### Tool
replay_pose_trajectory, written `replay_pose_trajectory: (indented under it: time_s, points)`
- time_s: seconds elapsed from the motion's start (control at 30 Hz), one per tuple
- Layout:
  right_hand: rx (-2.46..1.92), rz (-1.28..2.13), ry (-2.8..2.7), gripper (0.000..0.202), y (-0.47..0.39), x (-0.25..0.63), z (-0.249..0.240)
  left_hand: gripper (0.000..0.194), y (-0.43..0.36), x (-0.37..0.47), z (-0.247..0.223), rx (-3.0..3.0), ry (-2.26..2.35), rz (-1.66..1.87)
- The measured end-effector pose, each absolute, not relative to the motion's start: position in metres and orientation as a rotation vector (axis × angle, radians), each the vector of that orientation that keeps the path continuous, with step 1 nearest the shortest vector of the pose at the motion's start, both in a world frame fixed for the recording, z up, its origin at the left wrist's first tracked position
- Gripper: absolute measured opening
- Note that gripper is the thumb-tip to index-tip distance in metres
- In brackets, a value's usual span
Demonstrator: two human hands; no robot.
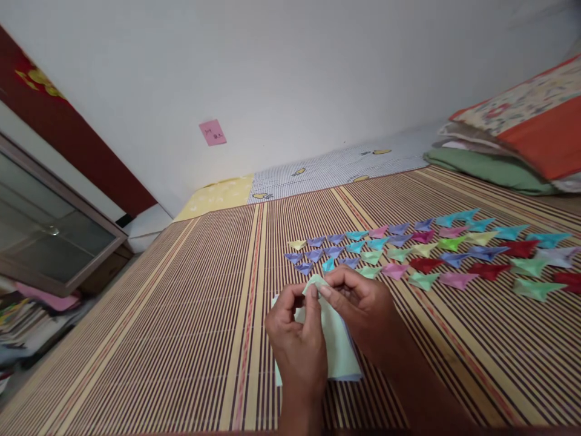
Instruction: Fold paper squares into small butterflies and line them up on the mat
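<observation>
Between my two hands is a small piece of light green paper (315, 281), folded to a point at its top. My left hand (297, 333) pinches its left side between thumb and fingers. On the other side, my right hand (363, 303) grips it with thumb and forefinger. Below them a stack of pale green paper sheets (342, 351) lies on the striped mat, with a bluish edge showing underneath; my left hand covers part of it. Just beyond my hands stand rows of small folded paper figures, among them a cyan one (328, 265) and a pink one (394, 270).
The striped bamboo mat (181, 321) spreads under everything. Folded bedding (508, 145) is piled at the right, against the white wall (295, 72). A pink note (212, 132) is stuck on the wall. At the left are a glass-fronted cabinet (49, 230) and a pile of books (27, 321).
</observation>
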State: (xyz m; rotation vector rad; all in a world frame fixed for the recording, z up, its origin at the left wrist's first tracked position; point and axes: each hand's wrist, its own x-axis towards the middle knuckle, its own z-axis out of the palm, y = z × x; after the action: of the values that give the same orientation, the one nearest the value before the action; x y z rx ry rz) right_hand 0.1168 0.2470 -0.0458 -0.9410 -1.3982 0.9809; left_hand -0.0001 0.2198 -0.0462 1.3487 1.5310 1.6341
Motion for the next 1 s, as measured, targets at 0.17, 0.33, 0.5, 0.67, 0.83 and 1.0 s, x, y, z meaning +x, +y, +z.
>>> replay_pose_trajectory:
  time_s: [0.17,0.33,0.5,0.67,0.83,1.0]
  points:
    - [-0.901,0.895,-1.578,0.02,0.25,0.131,-0.042,0.024,0.224,-0.008,-0.042,1.295,1.341,1.48]
    - [-0.882,0.912,-1.711,0.024,0.248,0.14,-0.038,0.026,0.221,-0.011,-0.039,1.31,1.256,1.461]
    - [-0.949,1.028,-1.527,0.018,0.245,0.127,-0.039,0.024,0.22,-0.005,-0.043,1.175,1.253,1.614]
    - [-0.927,1.093,-1.534,0.018,0.245,0.131,-0.037,0.021,0.224,-0.007,-0.04,1.119,1.137,1.483]
    - [-0.91,1.088,-1.665,0.015,0.246,0.14,-0.036,0.02,0.224,-0.016,-0.034,1.186,1.091,1.365]
    - [-0.852,1.238,-1.37,0.016,0.251,0.132,-0.046,0.014,0.223,-0.016,-0.036,1.1,1.053,1.42]
